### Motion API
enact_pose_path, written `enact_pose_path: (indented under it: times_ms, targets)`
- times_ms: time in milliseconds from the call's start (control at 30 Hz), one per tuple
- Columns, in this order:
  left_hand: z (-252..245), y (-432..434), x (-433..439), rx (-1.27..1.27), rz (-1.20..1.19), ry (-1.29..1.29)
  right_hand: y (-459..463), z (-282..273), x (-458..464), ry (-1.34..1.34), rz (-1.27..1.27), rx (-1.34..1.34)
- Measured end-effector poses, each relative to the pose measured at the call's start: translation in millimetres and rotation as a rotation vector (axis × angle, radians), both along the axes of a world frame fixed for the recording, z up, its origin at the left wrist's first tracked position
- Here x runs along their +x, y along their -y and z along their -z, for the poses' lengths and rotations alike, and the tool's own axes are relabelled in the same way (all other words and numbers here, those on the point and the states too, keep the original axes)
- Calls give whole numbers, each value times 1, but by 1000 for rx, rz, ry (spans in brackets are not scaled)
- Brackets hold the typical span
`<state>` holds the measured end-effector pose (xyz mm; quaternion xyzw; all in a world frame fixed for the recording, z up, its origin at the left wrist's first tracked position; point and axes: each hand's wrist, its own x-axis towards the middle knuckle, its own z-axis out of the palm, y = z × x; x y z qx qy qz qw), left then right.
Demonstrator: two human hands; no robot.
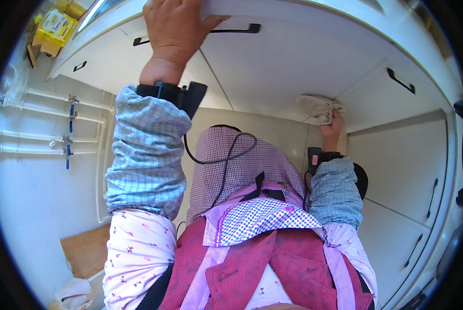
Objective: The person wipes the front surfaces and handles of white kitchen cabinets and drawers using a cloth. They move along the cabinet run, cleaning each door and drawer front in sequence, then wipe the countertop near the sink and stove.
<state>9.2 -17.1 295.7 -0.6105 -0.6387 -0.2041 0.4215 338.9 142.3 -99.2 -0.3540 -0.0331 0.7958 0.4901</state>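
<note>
My left hand (173, 31) is at the top, up against the front edge of the white countertop (278, 13). Its thumb is spread along that edge, above a black bar handle (237, 29); the fingertips run out of the picture, so I cannot tell whether they grip. Low on the right, my right hand (333, 128) holds a bunched, off-white cloth (318, 107) against the lower part of a white cabinet front (293, 66). Folds of the cloth cover some of its fingers.
White cabinets with black handles (401, 80) continue on the right (398, 155). White pipes with blue valve levers (69, 116) line the left wall. A yellow package (57, 27) is at upper left, a wooden board (86, 250) at lower left. A black cable (225, 159) loops over my lap.
</note>
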Motion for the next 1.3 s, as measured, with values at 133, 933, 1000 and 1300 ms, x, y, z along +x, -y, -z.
enact_pose_path:
  times_ms: [133,933,1000,1300]
  targets:
    - [12,0,-20,-37,-15,22,-3,-19,85,-29,66,246]
    - [-17,-39,-8,-363,-168,42,25,-172,112,693,318,590]
    - [-24,-49,13,-368,-52,-37,17,-194,99,876,367,710]
    - [-26,-112,67,-530,146,-57,-68,-242,55,1676,777,976]
